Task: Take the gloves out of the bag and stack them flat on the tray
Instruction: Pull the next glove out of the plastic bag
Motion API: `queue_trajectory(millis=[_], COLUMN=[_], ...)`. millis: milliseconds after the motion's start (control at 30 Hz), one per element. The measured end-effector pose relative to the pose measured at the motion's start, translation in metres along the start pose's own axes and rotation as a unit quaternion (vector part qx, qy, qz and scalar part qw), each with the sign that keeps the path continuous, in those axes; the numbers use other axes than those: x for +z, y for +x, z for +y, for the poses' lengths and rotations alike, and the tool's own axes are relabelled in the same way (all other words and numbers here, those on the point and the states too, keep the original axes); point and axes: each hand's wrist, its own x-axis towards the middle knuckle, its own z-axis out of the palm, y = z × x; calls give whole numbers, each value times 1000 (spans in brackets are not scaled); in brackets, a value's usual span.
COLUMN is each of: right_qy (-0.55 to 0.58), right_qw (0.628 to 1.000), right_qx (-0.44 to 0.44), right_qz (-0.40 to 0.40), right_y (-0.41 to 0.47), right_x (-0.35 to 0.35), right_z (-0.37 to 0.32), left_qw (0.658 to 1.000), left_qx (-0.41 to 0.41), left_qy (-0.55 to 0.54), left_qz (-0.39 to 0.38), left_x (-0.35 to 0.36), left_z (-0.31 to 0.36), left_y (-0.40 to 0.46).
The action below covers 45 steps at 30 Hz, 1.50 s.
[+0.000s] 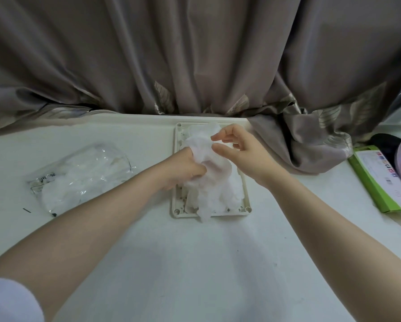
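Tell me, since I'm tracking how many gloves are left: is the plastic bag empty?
Not empty. White gloves still show through the clear plastic bag lying on the table, left of the tray.

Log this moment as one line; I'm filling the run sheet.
left hand: grips crumpled thin white plastic glove | right hand: open at glove | over cream rectangular tray | clear plastic bag: left of tray
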Motion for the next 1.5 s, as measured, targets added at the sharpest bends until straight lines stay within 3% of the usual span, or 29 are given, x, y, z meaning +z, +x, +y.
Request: queue_trajectory(millis=[67,233,367,500,567,633,733,833,900,967,1067,1167,1267,1433,1500], right_qy=[-23,14,16,87,54,22,-54,-252,-271,-233,-173,-225,-311,-382,-403], right_qw=[1000,996,998,989,991,990,975,938,932,949,972,961,941,915,904], right_qx=[-8,86,54,15,10,12,7,-35,-31,-11,35,45,-3,-124,-123], right_qz=[-8,-1,-17,-118,-124,-135,-213,-236,-238,-214,-155,-156,-130,27,66], right_y=[3,4,-1,-6,-5,-4,-3,8,22,32,55,80,102,135,143], right_x=[2,4,0,4,5,-2,-18,-27,-30,-31,-29,-25,-24,-14,-5], right_z=[-1,-14,-26,-30,-24,-18,-4,10,13,13,18,29,35,58,70], left_qw=[999,996,993,988,990,990,973,959,955,952,969,979,979,984,985], left_qx=[-10,-25,-2,12,-10,-45,-96,-129,-136,-134,-105,-50,-8,21,20], left_qy=[25,81,105,132,88,-21,-169,-209,-214,-218,-186,-184,-202,-175,-171], left_qz=[-16,-31,-52,-78,-107,-131,-124,-139,-155,-168,-124,-74,-39,14,28], left_x=[0,4,8,10,9,6,3,2,1,1,-1,-4,-6,-10,-12], left_z=[4,9,13,12,10,2,-8,-15,-15,-15,-21,-27,-31,-36,-39], left_y=[-2,-12,-18,-23,-25,-23,-19,-10,-3,5,24,43,62,94,104])
